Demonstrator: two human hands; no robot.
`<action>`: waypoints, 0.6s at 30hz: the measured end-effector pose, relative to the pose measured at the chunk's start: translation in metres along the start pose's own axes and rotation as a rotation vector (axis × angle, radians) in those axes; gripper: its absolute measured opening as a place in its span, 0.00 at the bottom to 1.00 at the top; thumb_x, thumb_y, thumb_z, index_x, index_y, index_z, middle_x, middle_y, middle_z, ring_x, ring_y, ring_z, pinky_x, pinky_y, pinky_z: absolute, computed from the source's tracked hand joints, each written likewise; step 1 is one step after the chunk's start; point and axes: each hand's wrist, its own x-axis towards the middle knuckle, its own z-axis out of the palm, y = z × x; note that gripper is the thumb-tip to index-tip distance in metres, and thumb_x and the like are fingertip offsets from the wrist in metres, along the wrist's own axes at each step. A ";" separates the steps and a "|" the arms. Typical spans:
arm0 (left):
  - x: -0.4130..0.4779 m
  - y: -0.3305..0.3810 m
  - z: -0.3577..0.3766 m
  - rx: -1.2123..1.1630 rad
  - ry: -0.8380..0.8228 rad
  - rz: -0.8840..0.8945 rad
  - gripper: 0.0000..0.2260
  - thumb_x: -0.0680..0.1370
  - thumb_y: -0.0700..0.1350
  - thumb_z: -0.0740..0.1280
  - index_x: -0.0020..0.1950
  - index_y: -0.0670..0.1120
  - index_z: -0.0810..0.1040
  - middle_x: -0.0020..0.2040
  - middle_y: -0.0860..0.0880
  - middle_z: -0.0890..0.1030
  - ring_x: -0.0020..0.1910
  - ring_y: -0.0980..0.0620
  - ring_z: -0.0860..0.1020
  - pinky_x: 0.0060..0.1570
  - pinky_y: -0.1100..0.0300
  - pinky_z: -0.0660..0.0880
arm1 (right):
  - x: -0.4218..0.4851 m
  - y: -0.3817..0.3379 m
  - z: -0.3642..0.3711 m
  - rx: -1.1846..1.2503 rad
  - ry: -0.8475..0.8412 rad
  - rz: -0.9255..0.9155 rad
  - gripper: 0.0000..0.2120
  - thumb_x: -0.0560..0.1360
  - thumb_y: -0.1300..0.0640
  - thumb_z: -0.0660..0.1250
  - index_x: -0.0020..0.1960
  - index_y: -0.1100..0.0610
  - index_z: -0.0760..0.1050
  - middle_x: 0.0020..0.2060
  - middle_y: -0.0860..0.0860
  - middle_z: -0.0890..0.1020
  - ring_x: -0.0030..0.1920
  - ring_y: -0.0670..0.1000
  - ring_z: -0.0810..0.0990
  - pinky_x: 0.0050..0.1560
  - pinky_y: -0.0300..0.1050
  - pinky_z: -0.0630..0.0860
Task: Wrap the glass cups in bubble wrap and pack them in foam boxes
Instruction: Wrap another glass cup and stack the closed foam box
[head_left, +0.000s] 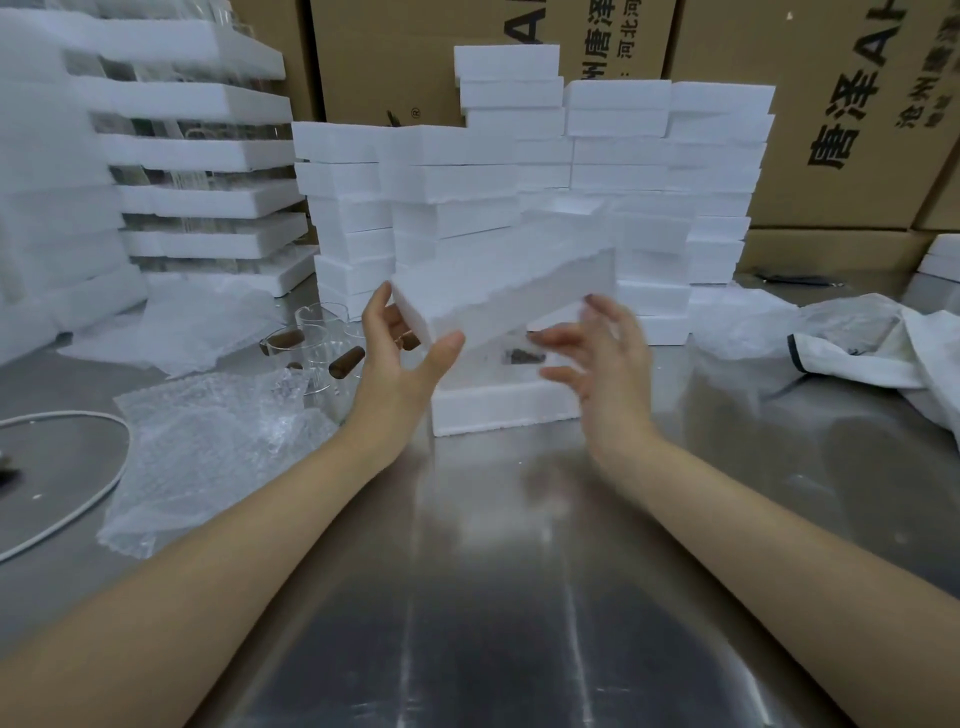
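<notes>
- Left hand (400, 358) is holding a tilted foam piece (509, 280) over the foam box (498, 410), grip pinching its corner.
- Right hand (597, 358) (blurred) is hovering alongside, grip wide.

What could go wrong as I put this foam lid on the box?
1. Only the left hand grips the tilted lid; the right hand is open, so the lid may slip or seat crooked on the box.
2. Bare cups stand close beside the left hand; a swing could knock them over.
3. The foam stacks right behind could be bumped.
</notes>
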 end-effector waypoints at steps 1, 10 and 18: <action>0.002 -0.002 -0.003 0.020 -0.006 -0.029 0.46 0.63 0.66 0.67 0.76 0.53 0.52 0.65 0.58 0.69 0.63 0.64 0.69 0.62 0.67 0.64 | 0.006 0.000 -0.008 -0.038 0.178 -0.050 0.08 0.79 0.61 0.60 0.55 0.51 0.70 0.39 0.53 0.81 0.40 0.47 0.83 0.36 0.41 0.77; 0.005 -0.013 -0.012 0.077 -0.248 -0.089 0.34 0.68 0.65 0.68 0.68 0.76 0.53 0.75 0.61 0.61 0.73 0.60 0.61 0.71 0.55 0.62 | 0.032 0.016 -0.038 -0.355 -0.001 0.172 0.13 0.79 0.50 0.60 0.62 0.41 0.74 0.68 0.45 0.74 0.67 0.46 0.71 0.72 0.49 0.64; 0.013 -0.019 -0.016 -0.038 -0.239 -0.249 0.21 0.67 0.68 0.66 0.57 0.77 0.66 0.68 0.58 0.73 0.68 0.56 0.70 0.72 0.48 0.62 | 0.028 0.014 -0.040 -0.478 -0.118 0.063 0.18 0.79 0.44 0.62 0.68 0.41 0.71 0.67 0.39 0.71 0.67 0.41 0.68 0.71 0.44 0.63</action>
